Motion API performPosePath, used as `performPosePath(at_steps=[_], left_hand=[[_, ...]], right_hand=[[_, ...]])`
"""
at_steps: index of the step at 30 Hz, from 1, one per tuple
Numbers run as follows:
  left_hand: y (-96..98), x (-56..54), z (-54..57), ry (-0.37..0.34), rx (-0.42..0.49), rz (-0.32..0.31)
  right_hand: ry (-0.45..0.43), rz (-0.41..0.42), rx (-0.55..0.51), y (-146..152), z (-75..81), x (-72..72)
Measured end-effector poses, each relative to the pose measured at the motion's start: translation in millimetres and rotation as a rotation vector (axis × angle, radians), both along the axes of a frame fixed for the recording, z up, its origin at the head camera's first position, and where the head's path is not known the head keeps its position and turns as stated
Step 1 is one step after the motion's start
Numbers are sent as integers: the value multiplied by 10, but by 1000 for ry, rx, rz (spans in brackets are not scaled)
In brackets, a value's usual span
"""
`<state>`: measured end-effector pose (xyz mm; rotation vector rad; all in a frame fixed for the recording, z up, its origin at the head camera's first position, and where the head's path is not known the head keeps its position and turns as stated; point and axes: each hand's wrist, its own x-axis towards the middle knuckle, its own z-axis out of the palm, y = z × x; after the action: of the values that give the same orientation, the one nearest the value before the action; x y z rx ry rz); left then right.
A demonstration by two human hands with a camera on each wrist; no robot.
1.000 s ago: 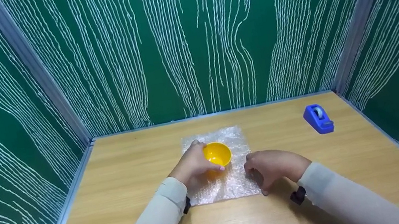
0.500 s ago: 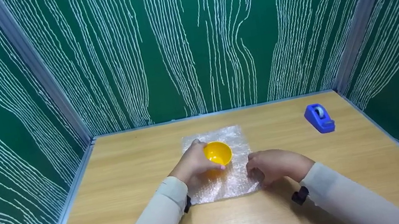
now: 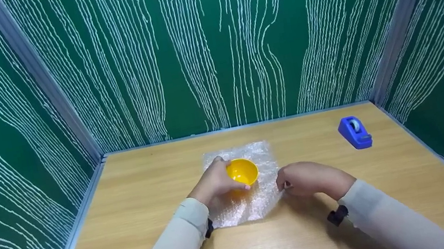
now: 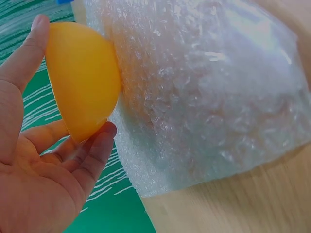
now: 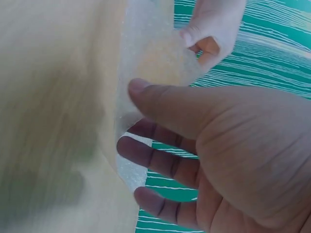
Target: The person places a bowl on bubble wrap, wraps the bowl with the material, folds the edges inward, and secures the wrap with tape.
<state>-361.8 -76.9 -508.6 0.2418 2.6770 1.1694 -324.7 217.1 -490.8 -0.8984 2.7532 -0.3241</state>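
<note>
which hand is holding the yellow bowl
The left hand: it grips the yellow bowl, while the right hand is at the right edge of the bubble wrap in the head view.

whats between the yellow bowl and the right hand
Bubble wrap: in the head view, a stretch of it lies between the yellow bowl and the right hand, with nothing else visible there.

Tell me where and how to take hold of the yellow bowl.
Take the yellow bowl by its outer wall just below the rim, probably from the left, where the left hand holds it: it opens upward, its round wall narrowing toward the bubble wrap beneath.
</note>
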Motion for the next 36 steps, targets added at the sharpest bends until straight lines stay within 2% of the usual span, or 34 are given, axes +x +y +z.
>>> performPosePath(at_steps=[5, 9, 18, 25, 28, 31, 36], left_hand=[[-14, 8, -8, 9, 14, 5], [-23, 33, 7, -6, 40, 23], [-53, 34, -11, 10, 27, 5], [-76, -29, -33, 36, -20, -38], [-68, -64, -28, 25, -29, -26], [-52, -88, -12, 32, -10, -6], [-5, -131, -2, 97, 32, 4]], right_hand=[[27, 17, -56, 9, 44, -32], [34, -7, -108, -20, 90, -54], [173, -1, -186, -190, 131, -211], [170, -77, -217, -338, 123, -359], [149, -119, -226, -388, 95, -442], [160, -120, -247, -435, 52, -533], [165, -106, -271, -515, -11, -673]])
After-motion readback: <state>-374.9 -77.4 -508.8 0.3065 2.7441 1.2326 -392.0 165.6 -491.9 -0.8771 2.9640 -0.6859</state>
